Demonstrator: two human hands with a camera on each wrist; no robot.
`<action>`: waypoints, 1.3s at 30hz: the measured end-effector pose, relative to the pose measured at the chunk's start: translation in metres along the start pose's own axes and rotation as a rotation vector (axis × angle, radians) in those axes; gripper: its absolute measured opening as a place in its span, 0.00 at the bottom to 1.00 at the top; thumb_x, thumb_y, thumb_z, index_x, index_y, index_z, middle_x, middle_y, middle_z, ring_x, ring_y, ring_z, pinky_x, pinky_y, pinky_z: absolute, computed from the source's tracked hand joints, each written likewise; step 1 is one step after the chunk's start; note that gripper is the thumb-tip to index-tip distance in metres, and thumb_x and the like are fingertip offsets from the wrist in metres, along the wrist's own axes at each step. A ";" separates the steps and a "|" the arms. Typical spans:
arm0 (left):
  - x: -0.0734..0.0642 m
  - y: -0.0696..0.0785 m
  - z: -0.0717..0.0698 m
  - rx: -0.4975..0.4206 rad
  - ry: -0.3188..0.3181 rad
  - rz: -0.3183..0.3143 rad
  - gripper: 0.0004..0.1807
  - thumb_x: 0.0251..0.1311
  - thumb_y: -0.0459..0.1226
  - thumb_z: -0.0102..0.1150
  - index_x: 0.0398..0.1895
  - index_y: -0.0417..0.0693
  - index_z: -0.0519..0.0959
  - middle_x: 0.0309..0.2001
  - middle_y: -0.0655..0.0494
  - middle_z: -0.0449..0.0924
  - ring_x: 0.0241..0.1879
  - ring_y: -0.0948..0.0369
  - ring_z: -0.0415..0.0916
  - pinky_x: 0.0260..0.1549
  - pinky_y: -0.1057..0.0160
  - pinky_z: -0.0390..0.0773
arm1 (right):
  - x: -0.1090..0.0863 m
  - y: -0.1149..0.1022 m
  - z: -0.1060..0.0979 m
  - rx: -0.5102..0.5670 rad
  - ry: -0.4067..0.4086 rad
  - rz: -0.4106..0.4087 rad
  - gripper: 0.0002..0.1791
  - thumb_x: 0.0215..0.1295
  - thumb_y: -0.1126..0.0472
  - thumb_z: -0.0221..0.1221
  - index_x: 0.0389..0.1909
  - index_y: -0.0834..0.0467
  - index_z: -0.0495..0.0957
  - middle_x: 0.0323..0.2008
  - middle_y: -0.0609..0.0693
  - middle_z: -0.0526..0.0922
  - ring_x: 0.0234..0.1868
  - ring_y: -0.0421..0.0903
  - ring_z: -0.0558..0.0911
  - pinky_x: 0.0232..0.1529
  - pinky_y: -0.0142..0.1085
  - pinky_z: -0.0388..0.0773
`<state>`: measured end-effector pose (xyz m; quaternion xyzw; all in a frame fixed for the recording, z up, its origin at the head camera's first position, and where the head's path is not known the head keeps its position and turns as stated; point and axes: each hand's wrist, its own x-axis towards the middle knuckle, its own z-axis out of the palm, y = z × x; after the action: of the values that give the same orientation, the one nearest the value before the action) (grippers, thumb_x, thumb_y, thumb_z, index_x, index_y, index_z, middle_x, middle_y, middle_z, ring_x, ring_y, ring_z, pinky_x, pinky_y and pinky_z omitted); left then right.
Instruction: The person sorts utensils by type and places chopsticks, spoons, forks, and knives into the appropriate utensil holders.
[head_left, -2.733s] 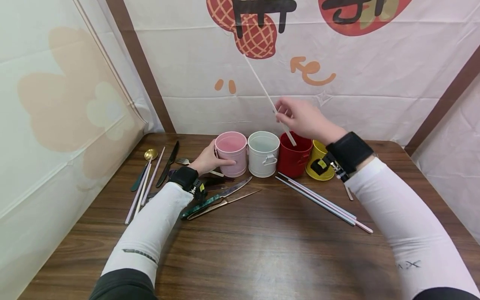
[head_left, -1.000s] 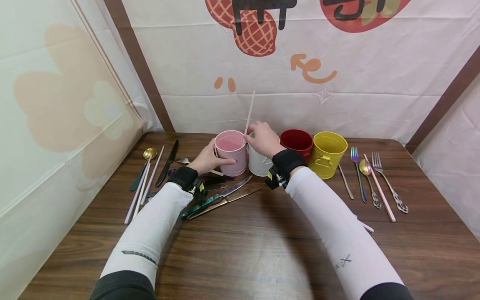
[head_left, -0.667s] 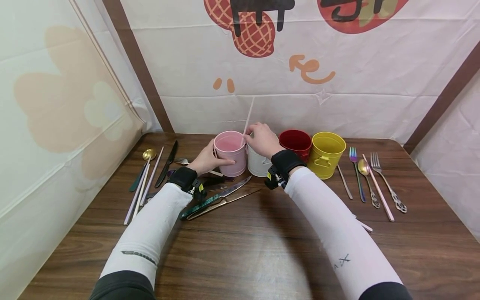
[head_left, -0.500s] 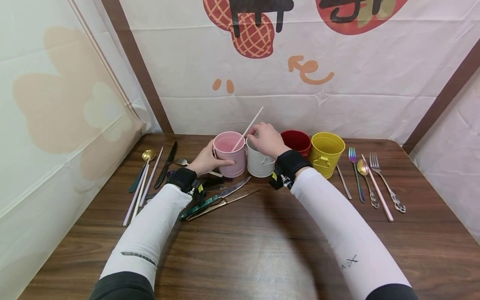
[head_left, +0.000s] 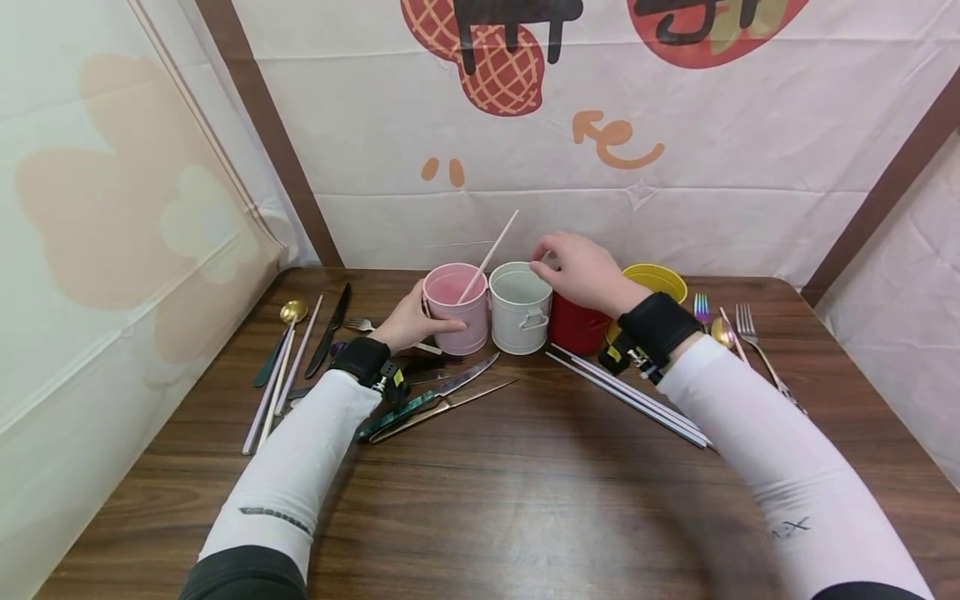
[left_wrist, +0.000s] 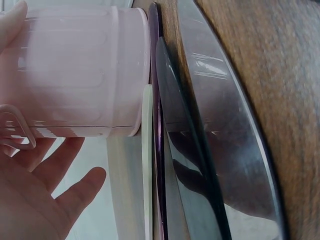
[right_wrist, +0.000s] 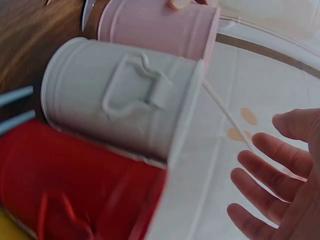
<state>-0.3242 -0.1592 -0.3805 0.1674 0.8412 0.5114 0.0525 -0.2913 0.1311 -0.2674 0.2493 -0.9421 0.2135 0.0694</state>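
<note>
My left hand [head_left: 409, 322] grips the left side of a pink bucket [head_left: 469, 327], its thumb along the front. A pale chopstick [head_left: 492, 252] stands in that bucket, leaning right against the rim. My right hand [head_left: 587, 271] hovers above the red bucket [head_left: 576, 323], fingers loosely bent and holding nothing. In the right wrist view its fingers [right_wrist: 267, 175] are spread apart. Between the pink and red buckets is a white bucket [head_left: 516, 325]. The yellow bucket [head_left: 657, 277] is partly hidden behind my right hand and wrist.
Several knives, including a green-handled one [head_left: 405, 412], lie before the pink bucket. More chopsticks [head_left: 279, 383] and a gold spoon [head_left: 293, 312] lie left. Chopsticks [head_left: 630, 396] lie in front of the red bucket; forks [head_left: 750, 327] lie right. A cloth wall [head_left: 375, 225] hangs behind.
My right hand brought the chopstick from above the red bucket to the pink one, let it go inside, then moved back right. My left hand has stayed on the pink bucket.
</note>
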 end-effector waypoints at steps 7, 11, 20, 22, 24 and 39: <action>-0.004 0.009 0.000 -0.018 -0.015 -0.006 0.50 0.50 0.34 0.74 0.72 0.40 0.51 0.64 0.41 0.63 0.63 0.49 0.63 0.61 0.49 0.64 | -0.026 0.006 -0.030 -0.055 -0.026 -0.029 0.16 0.68 0.56 0.58 0.52 0.61 0.75 0.49 0.59 0.81 0.50 0.54 0.79 0.50 0.49 0.74; -0.012 0.024 -0.001 -0.038 -0.025 0.003 0.49 0.51 0.31 0.72 0.72 0.36 0.50 0.64 0.36 0.62 0.63 0.45 0.62 0.62 0.46 0.63 | -0.042 0.014 -0.037 -0.110 -0.042 -0.069 0.21 0.67 0.57 0.61 0.56 0.62 0.73 0.50 0.59 0.81 0.50 0.54 0.79 0.51 0.50 0.74; -0.002 0.006 0.000 0.001 -0.012 -0.003 0.51 0.50 0.35 0.75 0.71 0.39 0.51 0.64 0.40 0.63 0.63 0.49 0.63 0.61 0.49 0.64 | -0.093 0.036 -0.013 -0.260 -0.054 -0.208 0.19 0.61 0.58 0.66 0.50 0.62 0.77 0.39 0.54 0.84 0.37 0.47 0.82 0.36 0.42 0.80; 0.000 0.002 0.001 0.003 -0.007 -0.003 0.51 0.49 0.35 0.75 0.72 0.41 0.51 0.64 0.42 0.63 0.63 0.50 0.63 0.61 0.50 0.64 | -0.104 0.043 -0.002 -0.289 -0.064 -0.232 0.16 0.60 0.58 0.67 0.46 0.60 0.78 0.37 0.51 0.84 0.34 0.45 0.81 0.33 0.42 0.80; 0.000 0.000 0.001 -0.002 -0.003 -0.002 0.51 0.49 0.35 0.75 0.72 0.42 0.51 0.64 0.42 0.63 0.63 0.50 0.63 0.61 0.50 0.64 | -0.114 0.050 0.008 -0.310 -0.084 -0.242 0.13 0.59 0.59 0.67 0.42 0.59 0.78 0.35 0.49 0.83 0.31 0.44 0.80 0.31 0.42 0.80; 0.001 0.001 0.001 0.006 -0.004 -0.011 0.51 0.49 0.36 0.75 0.71 0.41 0.52 0.64 0.42 0.64 0.62 0.50 0.64 0.61 0.50 0.65 | -0.149 0.074 0.043 -0.325 -0.300 -0.119 0.11 0.57 0.56 0.69 0.26 0.53 0.75 0.16 0.40 0.67 0.18 0.37 0.65 0.18 0.33 0.64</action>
<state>-0.3243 -0.1579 -0.3799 0.1638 0.8436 0.5083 0.0566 -0.1999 0.2362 -0.3691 0.3187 -0.9475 0.0149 -0.0198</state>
